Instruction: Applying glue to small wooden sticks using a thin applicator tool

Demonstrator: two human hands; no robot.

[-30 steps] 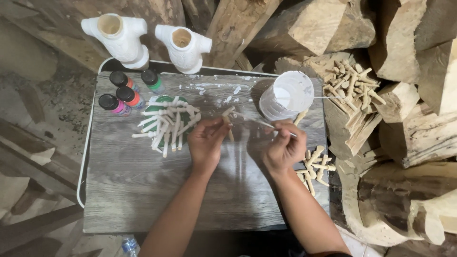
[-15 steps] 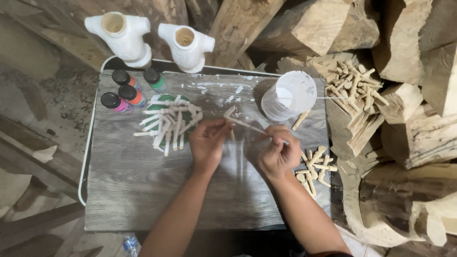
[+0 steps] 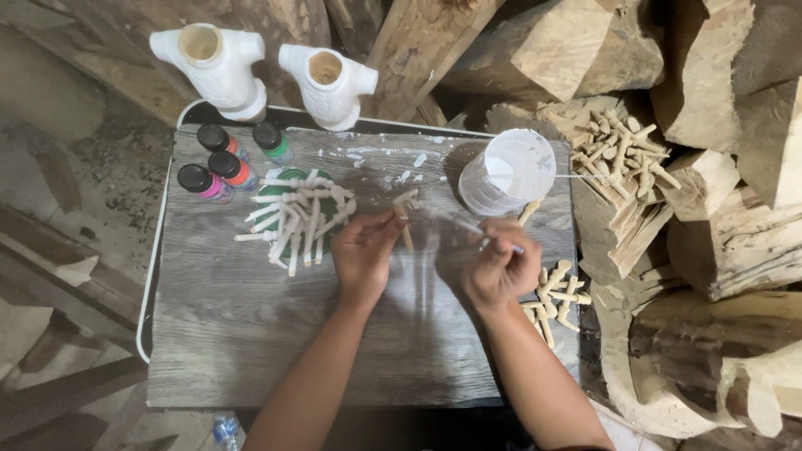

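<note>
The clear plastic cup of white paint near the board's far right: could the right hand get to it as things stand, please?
Probably yes. The clear plastic cup of white paint stands just beyond the right hand with bare board between, though that hand's grip is already taken up by a thin brush.

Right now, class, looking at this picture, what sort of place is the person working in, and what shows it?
Probably a small woodcraft workshop. Rough log chunks are stacked around a grey board, carved pegs lie painted white, and paint bottles stand beside a cup of white paint.
</note>
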